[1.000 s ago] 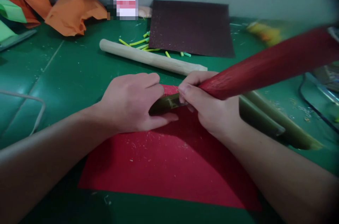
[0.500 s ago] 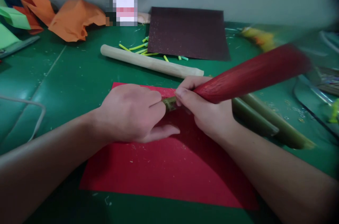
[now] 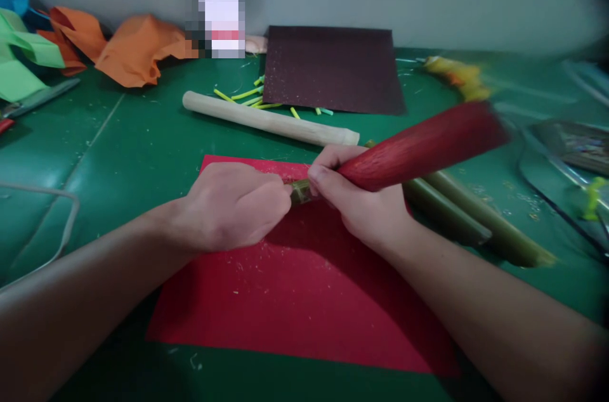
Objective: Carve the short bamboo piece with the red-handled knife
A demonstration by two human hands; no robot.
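My left hand (image 3: 240, 205) is closed in a fist around one end of a short green stick (image 3: 301, 191). Pale, clear-looking wrapping shows on the bit of stick between my hands. At the other end, my right hand (image 3: 361, 196) pinches the stick with thumb and fingers. A deep red, flared bundle (image 3: 423, 143), streaked along its length, rises from this hand toward the upper right; its tip is blurred. How stick and bundle join is hidden by my fingers. Beneath both hands lies a red sheet (image 3: 285, 307) with pale scraps on it.
A pale wooden rod (image 3: 271, 120) lies beyond my hands, before a dark brown sheet (image 3: 333, 69) and yellow-green short tubes (image 3: 247, 93). Green bamboo-like pieces (image 3: 490, 221) rest at the right. Crumpled orange paper (image 3: 136, 50) lies back left on the green table (image 3: 114, 142).
My left thumb, stretched out before, is now tucked in against the fist. The red bundle's tip has swung left and a little lower. Both hands still hold the stick.
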